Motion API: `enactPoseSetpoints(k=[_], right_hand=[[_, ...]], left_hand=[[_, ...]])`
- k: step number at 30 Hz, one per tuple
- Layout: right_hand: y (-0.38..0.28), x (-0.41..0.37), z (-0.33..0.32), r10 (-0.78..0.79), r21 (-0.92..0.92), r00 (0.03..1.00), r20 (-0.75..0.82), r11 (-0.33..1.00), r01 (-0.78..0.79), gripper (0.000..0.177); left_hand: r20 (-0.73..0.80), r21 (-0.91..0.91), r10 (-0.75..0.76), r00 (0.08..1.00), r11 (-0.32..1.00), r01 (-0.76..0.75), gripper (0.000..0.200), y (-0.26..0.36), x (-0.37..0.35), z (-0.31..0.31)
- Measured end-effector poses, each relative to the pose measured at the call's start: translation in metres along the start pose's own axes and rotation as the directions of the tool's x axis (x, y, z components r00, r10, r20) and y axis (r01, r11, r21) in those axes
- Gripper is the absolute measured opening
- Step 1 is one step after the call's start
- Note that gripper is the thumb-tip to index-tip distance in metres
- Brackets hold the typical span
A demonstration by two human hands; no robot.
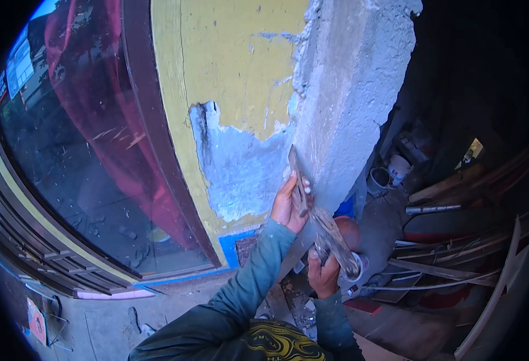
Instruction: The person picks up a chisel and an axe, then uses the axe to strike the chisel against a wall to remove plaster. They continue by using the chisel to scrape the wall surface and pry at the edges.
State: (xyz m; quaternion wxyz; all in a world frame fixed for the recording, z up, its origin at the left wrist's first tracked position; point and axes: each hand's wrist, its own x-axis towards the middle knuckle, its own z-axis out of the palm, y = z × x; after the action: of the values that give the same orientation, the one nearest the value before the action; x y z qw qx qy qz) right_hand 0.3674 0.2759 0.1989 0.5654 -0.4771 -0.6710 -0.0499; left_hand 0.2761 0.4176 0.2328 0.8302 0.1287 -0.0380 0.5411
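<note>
at pillar corner [312,120], left hand [287,207] presses trowel [296,171]

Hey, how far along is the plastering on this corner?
Done: the column face carries a rough grey coat. In hand: the left hand presses the upper trowel against the corner edge, while the right hand holds the lower trowel, caked with mortar. Left, likely: the coat looks coarse and unsmoothed, and the peeled patch in the yellow wall beside it is bare.

Close head view, seemingly downward
</note>
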Motion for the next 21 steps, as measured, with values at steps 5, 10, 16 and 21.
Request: enactPoseSetpoints(k=[5, 10, 16, 21], right_hand=[[0.018, -0.004, -0.008, 0.122, 0.151, 0.993, 0.002, 0.981, -0.121, 0.045], [-0.021, 0.042, -0.024, 0.23, 0.422, 0.973, -0.03, 0.885, -0.196, 0.043], [-0.033, 0.063, -0.028, 0.197, 0.416, 0.977, -0.079, 0.897, -0.148, 0.051], [0.004, 0.067, -0.011, -0.048, 0.279, 0.972, -0.23, 0.953, 0.113, 0.05]], left_hand=[[0.123, 0.164, 0.001, 0.992, 0.986, -0.022, 0.021, 0.01, -0.004, 0.067], [0.148, 0.188, -0.002, 0.989, 0.982, -0.026, 0.022, 0.014, 0.02, 0.111], [0.172, 0.127, 0.029, 0.985, 0.991, -0.051, 0.024, 0.018, 0.04, 0.122], [0.141, 0.09, 0.036, 0.989, 0.995, -0.049, 0.023, 0.014, 0.041, 0.127]])
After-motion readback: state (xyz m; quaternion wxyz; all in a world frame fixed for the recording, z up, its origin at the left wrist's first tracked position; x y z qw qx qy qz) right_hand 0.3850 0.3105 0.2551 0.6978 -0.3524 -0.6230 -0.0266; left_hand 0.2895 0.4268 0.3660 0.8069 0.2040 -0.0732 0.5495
